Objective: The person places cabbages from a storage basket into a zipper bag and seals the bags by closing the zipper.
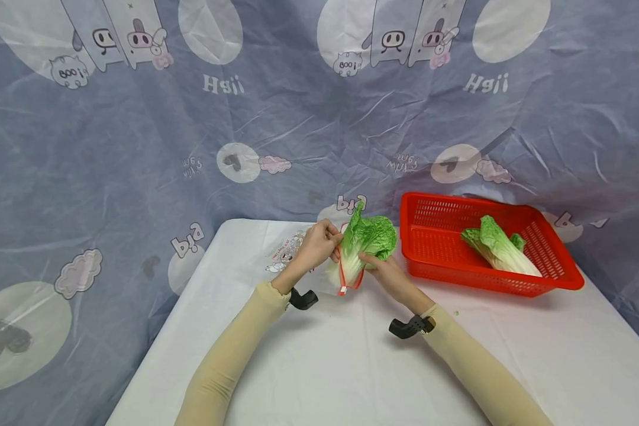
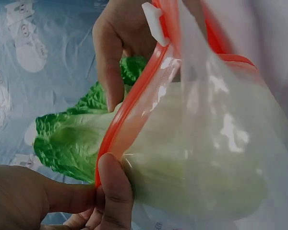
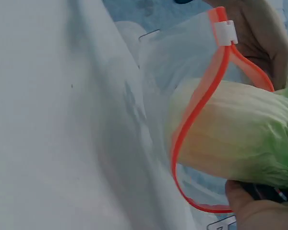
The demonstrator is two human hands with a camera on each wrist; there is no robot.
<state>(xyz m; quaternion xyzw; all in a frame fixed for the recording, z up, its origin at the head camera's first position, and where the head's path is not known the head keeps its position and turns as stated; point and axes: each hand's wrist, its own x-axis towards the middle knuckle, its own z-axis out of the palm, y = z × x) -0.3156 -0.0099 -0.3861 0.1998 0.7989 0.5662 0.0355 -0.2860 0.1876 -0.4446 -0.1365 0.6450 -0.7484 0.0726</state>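
Note:
A napa cabbage (image 1: 370, 236) is partly inside a clear zip bag (image 1: 346, 277) with a red rim, white stem end in and green leaves sticking out. My left hand (image 1: 331, 244) pinches the bag's red rim (image 2: 134, 110) between thumb (image 2: 114, 189) and fingers. My right hand (image 1: 371, 261) grips the cabbage (image 2: 69, 139) from below, by its leafy part next to the bag's mouth. The right wrist view shows the rim (image 3: 201, 100) looped round the pale stem (image 3: 235, 139), and a white slider (image 3: 225, 32) at one end of the zip.
A red plastic basket (image 1: 559, 260) stands on the white table (image 1: 351, 367) to the right, with another cabbage (image 1: 503, 248) lying in it. A cartoon-printed blue sheet (image 1: 138, 148) hangs behind and round the table.

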